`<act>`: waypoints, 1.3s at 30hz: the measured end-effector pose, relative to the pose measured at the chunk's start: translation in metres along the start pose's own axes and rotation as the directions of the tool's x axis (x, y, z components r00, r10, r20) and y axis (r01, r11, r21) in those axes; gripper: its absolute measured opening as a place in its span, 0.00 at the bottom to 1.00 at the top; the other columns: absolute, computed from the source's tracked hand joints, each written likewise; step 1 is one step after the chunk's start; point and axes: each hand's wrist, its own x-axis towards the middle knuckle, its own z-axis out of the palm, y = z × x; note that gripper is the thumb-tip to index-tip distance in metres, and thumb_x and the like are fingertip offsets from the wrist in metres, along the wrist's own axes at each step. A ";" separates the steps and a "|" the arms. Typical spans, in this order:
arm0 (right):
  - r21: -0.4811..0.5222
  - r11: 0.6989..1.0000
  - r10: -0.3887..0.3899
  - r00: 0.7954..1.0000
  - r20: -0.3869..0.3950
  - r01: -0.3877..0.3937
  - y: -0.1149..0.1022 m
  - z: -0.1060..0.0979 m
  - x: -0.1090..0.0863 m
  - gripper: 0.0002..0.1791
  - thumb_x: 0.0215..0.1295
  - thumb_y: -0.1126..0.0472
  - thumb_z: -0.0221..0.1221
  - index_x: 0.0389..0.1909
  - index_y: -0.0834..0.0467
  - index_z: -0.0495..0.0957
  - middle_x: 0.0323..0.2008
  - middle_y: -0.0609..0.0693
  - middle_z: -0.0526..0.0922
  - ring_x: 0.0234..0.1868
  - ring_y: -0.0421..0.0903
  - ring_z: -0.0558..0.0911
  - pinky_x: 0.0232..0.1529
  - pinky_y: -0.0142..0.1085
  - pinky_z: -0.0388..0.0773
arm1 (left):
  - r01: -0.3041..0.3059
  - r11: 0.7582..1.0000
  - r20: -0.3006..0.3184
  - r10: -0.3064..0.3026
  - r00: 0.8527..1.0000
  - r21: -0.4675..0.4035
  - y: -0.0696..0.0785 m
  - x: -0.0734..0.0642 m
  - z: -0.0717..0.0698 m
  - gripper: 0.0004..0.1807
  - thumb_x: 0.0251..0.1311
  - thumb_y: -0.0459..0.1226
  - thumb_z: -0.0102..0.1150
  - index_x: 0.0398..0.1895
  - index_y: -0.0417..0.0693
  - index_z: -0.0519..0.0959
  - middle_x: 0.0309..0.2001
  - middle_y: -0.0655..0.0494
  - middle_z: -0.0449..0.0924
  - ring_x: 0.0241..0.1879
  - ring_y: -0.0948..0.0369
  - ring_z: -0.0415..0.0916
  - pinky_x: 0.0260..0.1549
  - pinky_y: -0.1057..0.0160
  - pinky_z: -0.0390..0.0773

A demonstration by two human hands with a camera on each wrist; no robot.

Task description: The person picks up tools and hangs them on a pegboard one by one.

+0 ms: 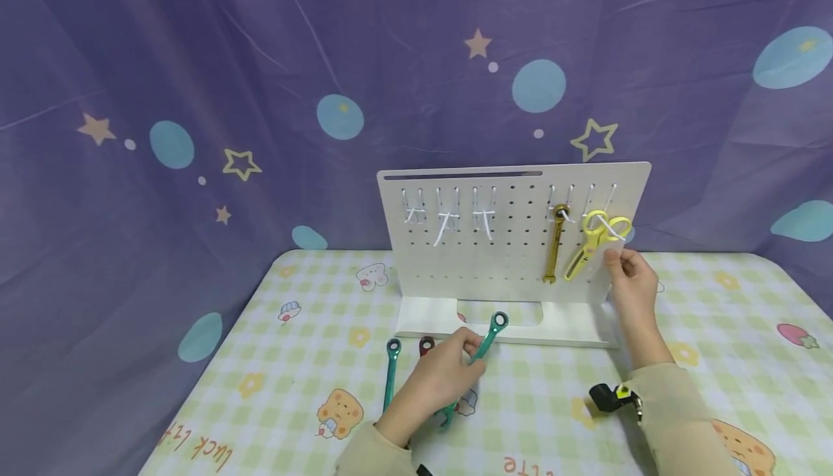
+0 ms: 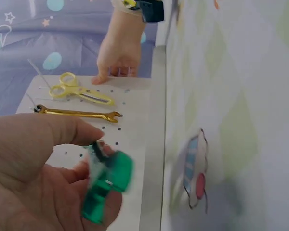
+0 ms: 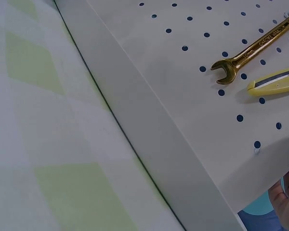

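Note:
My left hand (image 1: 445, 375) pinches a green ratcheting combination wrench (image 1: 489, 338) between thumb and fingers, its ring end pointing up toward a white pegboard (image 1: 468, 262). In the left wrist view the wrench's green open end (image 2: 119, 171) is near and blurred. My right hand (image 1: 634, 288) grips the pegboard's right edge, with the thumb in front and the fingers around behind. Yellow scissors (image 1: 588, 246) hang on a hook near that thumb. To their left hangs a gold combination wrench (image 3: 250, 50), open end down.
Three pairs of white hooks (image 1: 447, 217) on the board's left half carry nothing. A second green wrench (image 1: 390, 375) and a red wrench (image 1: 426, 346), mostly hidden by my left hand, lie on the checked tablecloth (image 1: 351, 317). A purple curtain (image 1: 416, 42) hangs behind.

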 end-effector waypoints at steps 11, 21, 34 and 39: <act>0.007 1.000 -0.029 1.000 0.007 0.029 0.001 -0.001 0.000 0.13 0.69 0.53 0.60 0.35 0.61 0.76 0.24 0.22 0.76 0.35 0.27 0.75 0.40 0.19 0.70 | -0.051 0.982 -0.129 0.027 0.991 -0.184 0.011 0.001 -0.002 0.11 0.67 0.40 0.58 0.51 0.53 0.75 0.42 0.62 0.75 0.29 0.65 0.72 0.22 0.66 0.73; -0.036 0.999 -0.041 0.999 -0.005 0.040 0.001 0.000 0.002 0.17 0.69 0.51 0.59 0.36 0.64 0.76 0.23 0.21 0.74 0.34 0.26 0.74 0.40 0.20 0.69 | -0.185 0.976 -0.241 0.153 0.958 -0.118 0.027 0.010 -0.015 0.12 0.70 0.43 0.57 0.53 0.55 0.75 0.41 0.63 0.77 0.35 0.64 0.74 0.26 0.65 0.75; -0.024 0.999 -0.048 0.999 -0.007 0.048 0.001 0.000 0.004 0.17 0.69 0.55 0.59 0.39 0.68 0.75 0.23 0.20 0.74 0.33 0.26 0.74 0.39 0.20 0.69 | -0.289 0.946 -0.313 0.234 0.920 -0.145 0.047 0.015 -0.031 0.13 0.69 0.44 0.59 0.53 0.54 0.75 0.46 0.63 0.78 0.38 0.64 0.76 0.27 0.65 0.79; -0.020 0.999 -0.044 0.999 -0.004 0.044 0.001 0.000 0.002 0.18 0.69 0.54 0.59 0.39 0.69 0.75 0.23 0.21 0.74 0.33 0.26 0.74 0.39 0.19 0.69 | -0.288 0.943 -0.321 0.224 0.920 -0.168 0.052 0.016 -0.033 0.13 0.68 0.44 0.60 0.53 0.55 0.75 0.44 0.62 0.78 0.35 0.62 0.76 0.22 0.64 0.79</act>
